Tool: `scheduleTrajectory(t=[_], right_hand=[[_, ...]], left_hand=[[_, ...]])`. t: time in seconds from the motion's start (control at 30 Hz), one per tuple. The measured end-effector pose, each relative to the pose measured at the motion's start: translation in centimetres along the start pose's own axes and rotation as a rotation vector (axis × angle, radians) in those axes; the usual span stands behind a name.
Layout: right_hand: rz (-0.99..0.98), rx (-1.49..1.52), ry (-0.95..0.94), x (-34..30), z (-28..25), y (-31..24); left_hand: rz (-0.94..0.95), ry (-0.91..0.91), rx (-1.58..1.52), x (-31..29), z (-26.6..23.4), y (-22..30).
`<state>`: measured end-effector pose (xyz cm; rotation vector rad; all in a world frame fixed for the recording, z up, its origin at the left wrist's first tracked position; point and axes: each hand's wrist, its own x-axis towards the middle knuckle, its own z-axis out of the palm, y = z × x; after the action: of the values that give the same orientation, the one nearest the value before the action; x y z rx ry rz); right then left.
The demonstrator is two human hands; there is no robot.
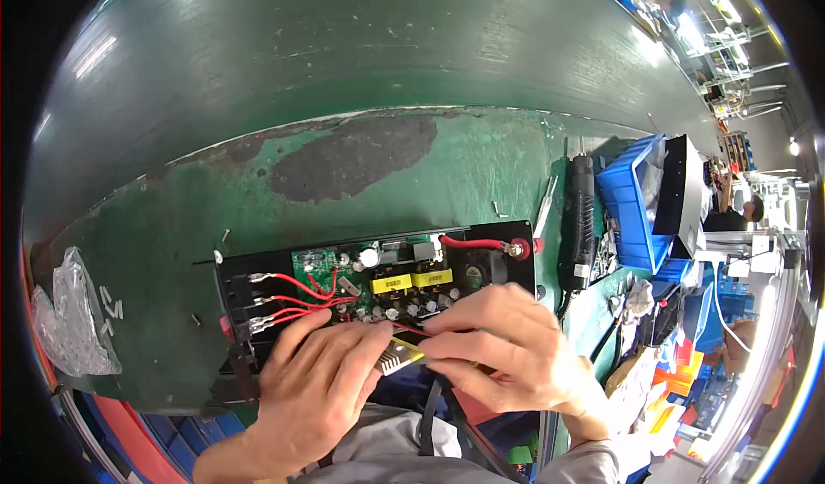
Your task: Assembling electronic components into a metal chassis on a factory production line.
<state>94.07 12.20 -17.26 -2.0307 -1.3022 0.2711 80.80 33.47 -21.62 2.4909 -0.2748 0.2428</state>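
**Head view: two hands pinch a small finned part over an open electronics case**

Head-camera frame shows both hands meeting at the near edge of a long black metal case lying open on a worn green workbench. The left hand has its fingers drawn narrow, thumb and forefinger closed on the left end of a small silver finned part with a yellow band. The right hand grips the same part from the right, fingers curled tight along it. That part sits between the two sets of fingertips, just near of the green circuit board with yellow-topped components and red wires inside the case. Right of the case lies a black electric screwdriver, with a blue plastic bin beyond it. A clear plastic bag rests at the far left.
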Motion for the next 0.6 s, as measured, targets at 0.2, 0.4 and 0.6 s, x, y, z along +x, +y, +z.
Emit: scheduleTrajectory(t=[0.2, 0.4, 0.6], right_hand=[[-0.01, -0.295, -0.11, -1.0, -1.6, 1.6], [-0.032, -0.243, -0.172, -1.3, -2.7, 2.2], [-0.052, -0.239, -0.119, -0.6, -1.9, 2.9]], left_hand=[[-0.049, 0.053, -0.074, -0.2, 0.5, -0.8], [-0.064, 0.059, -0.121, 0.2, 0.6, -0.8], [-0.094, 0.07, -0.142, 0.5, 0.7, -0.7]])
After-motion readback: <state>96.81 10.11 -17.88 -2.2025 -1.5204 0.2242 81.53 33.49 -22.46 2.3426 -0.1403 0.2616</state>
